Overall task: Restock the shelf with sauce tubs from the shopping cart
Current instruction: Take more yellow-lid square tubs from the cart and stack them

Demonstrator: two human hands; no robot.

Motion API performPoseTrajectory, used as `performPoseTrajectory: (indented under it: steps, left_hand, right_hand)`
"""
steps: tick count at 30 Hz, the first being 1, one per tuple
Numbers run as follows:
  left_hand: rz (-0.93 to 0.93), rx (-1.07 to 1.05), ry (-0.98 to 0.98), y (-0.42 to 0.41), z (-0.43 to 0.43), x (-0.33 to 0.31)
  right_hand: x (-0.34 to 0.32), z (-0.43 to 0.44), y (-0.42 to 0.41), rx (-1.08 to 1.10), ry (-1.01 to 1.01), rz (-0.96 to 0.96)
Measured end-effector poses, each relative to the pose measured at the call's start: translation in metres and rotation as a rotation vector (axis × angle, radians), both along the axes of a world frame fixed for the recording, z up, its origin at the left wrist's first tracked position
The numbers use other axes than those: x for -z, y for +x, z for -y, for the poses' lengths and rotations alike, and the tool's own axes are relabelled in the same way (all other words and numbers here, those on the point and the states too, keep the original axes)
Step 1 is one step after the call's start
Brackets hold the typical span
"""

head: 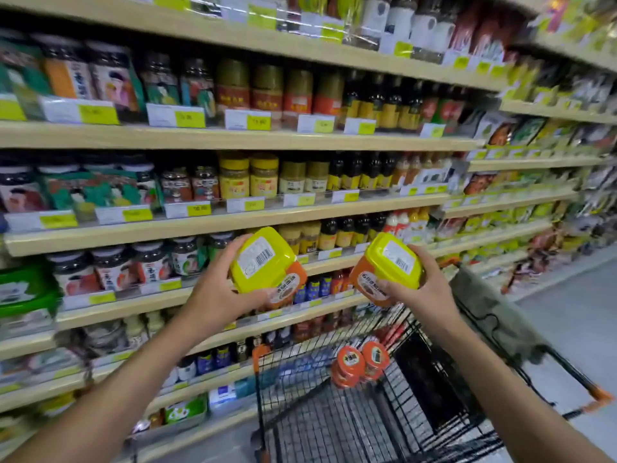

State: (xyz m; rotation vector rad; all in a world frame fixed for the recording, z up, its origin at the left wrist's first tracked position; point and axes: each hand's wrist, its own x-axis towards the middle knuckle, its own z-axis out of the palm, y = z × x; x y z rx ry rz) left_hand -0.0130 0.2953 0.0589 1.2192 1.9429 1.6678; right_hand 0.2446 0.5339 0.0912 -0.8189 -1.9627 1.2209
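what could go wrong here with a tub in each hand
1. Both hands are full: the left hand grips the left tub and the right hand grips the right tub, both tilted. Neither hand can steady a slip, and a dropped tub would likely hit the shopping cart or the floor.
2. The shelf ahead looks tightly packed with jars; pushing a tub in could knock one off.

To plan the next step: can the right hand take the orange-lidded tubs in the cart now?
Probably not: the right hand grips a yellow-lidded tub, so it is full, though nothing blocks the way to the orange-lidded tubs.
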Motion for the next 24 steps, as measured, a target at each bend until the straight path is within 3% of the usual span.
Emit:
performPoseTrajectory:
  steps: [12, 24]
  left_hand:
    - [-0.005, -0.408, 0.103, -0.014, 0.255, -0.042]
    - [-0.085, -0.829, 0.021, -0.039, 0.591, -0.047]
  right_hand:
    - [-0.051, 0.171, -0.115, -0.369, -0.001, -0.081]
    - [-0.041, 0.436, -0.254, -0.661, -0.060, -0.120]
